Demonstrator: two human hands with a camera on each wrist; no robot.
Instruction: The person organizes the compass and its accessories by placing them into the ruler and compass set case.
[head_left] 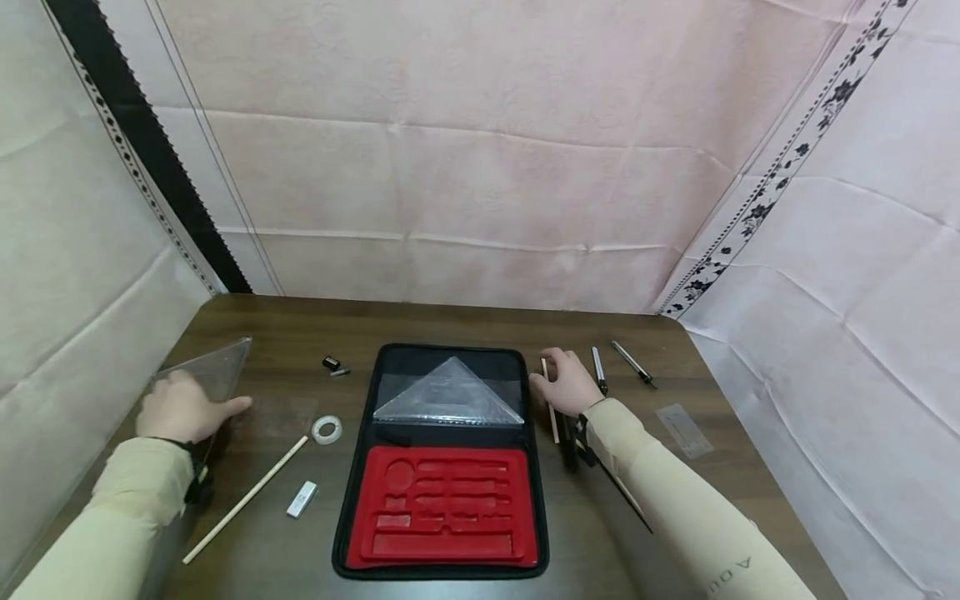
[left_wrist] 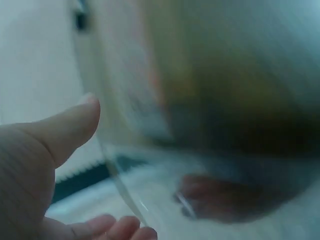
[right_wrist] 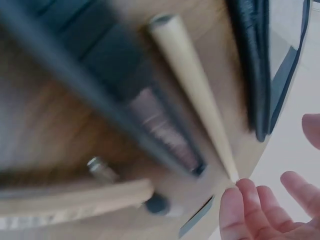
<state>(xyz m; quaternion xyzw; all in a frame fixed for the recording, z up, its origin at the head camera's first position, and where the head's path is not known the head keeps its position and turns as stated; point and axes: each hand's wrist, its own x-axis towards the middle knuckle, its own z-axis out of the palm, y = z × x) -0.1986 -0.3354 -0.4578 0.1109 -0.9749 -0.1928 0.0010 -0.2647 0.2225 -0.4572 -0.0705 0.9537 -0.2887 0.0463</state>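
At the left, my left hand [head_left: 183,408] is over a clear plastic set square [head_left: 225,367], thumb stretched out to the side. The left wrist view has the thumb apart from the fingers [left_wrist: 125,227], whose tips lie along the edge of a clear sheet [left_wrist: 135,192]; that view is blurred. My right hand [head_left: 568,383] is right of the case, beside a pale wooden stick [head_left: 553,421]. In the right wrist view its fingertips are right at the far end of the stick [right_wrist: 197,85], with the thumb apart. A long dark strip [right_wrist: 125,85] lies alongside.
Between the hands lies an open black case [head_left: 531,500] with a red moulded tray [head_left: 442,546]; another clear set square [head_left: 450,396] is in its lid. Tape roll [head_left: 337,431], white eraser [head_left: 302,499] and second stick [head_left: 247,500] are left. Two slim pens [head_left: 633,362] and a small clear sheet [head_left: 684,431] are right.
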